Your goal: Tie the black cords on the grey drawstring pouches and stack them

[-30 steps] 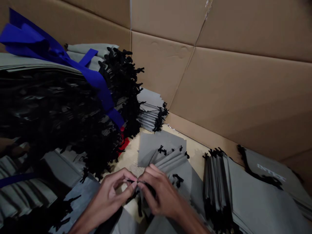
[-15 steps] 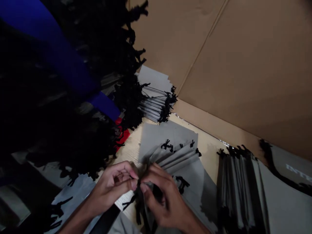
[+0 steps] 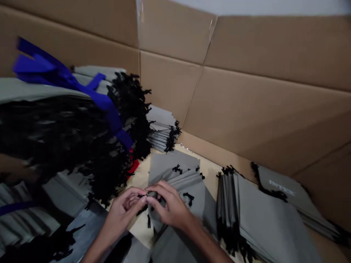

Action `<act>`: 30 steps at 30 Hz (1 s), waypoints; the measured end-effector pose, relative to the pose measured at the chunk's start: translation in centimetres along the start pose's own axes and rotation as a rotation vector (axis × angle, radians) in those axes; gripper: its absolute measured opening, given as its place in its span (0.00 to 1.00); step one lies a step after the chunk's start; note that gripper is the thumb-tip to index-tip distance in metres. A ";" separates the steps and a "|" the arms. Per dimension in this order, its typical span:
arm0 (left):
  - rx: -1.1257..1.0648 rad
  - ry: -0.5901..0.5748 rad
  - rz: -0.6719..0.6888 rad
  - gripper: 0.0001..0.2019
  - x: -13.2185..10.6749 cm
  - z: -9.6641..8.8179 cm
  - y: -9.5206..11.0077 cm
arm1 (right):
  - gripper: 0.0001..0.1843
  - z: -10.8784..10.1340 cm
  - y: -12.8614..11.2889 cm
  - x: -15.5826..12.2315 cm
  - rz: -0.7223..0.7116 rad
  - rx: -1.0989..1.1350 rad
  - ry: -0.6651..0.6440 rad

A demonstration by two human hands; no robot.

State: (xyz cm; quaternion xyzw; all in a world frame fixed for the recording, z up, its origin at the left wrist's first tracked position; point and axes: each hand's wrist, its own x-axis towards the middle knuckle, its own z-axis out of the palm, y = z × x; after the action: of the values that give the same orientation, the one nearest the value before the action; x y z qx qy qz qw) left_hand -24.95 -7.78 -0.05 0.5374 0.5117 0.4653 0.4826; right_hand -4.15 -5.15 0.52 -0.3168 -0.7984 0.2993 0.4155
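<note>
My left hand and my right hand meet low in the middle of the view, and their fingertips pinch a black drawstring cord together. The cord seems to belong to a grey fabric drawstring bag under my right hand, though my fingers hide most of the knot. Just beyond my hands lies a fanned pile of grey bags with black cord ends. A stack of grey bags sits to the right of my right hand.
A tall heap of grey bags with black cords rises at the left, tied with a blue strap. A small stack stands behind it. Corrugated cardboard walls enclose the back, and a printed grey bag lies at the right.
The whole view has shifted, with more cardboard wall and the blue strap showing again. My hands stay together on the cord, and the pinch looks tighter.
</note>
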 end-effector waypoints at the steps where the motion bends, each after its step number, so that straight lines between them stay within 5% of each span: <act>1: -0.018 -0.014 0.014 0.18 0.0 0.0 -0.2 | 0.12 -0.2 -0.1 0.2 0.001 -0.003 0.010; 9: -0.096 -0.061 0.105 0.26 0.2 0.1 0.1 | 0.17 -2.2 -0.5 0.0 -0.040 -0.113 0.224; 15: -0.084 -0.048 0.070 0.30 0.6 0.3 0.2 | 0.39 -3.2 0.1 -1.5 -0.118 -0.351 0.106; 23: 0.073 0.080 0.040 0.35 1.1 0.1 -0.1 | 0.10 -2.9 0.1 -2.0 -0.127 -0.481 0.018; 30: 0.294 -0.008 0.132 0.26 0.8 -0.4 0.0 | 0.06 -2.1 0.5 -2.0 -0.121 -0.553 -0.012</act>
State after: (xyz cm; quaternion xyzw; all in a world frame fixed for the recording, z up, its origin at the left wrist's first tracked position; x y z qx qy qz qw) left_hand -25.26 -6.92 0.03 0.6367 0.5358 0.4139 0.3691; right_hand -1.31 -5.86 0.18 -0.3683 -0.8696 0.0465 0.3256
